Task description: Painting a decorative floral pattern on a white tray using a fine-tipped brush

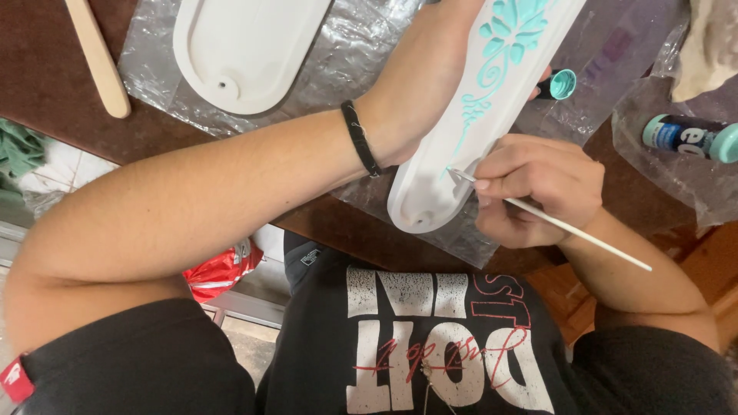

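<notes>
White plaster tray (461, 146) — turquoise floral relief — held by both hands.

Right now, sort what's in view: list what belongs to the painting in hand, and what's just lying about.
In use:
- right hand holding the thin white brush
- left hand steadying the long white tray with teal flower relief
- small open teal paint pot

Lying about:
- second plain white tray
- wooden stick
- teal-capped paint bottle
- red bag below the table
</notes>
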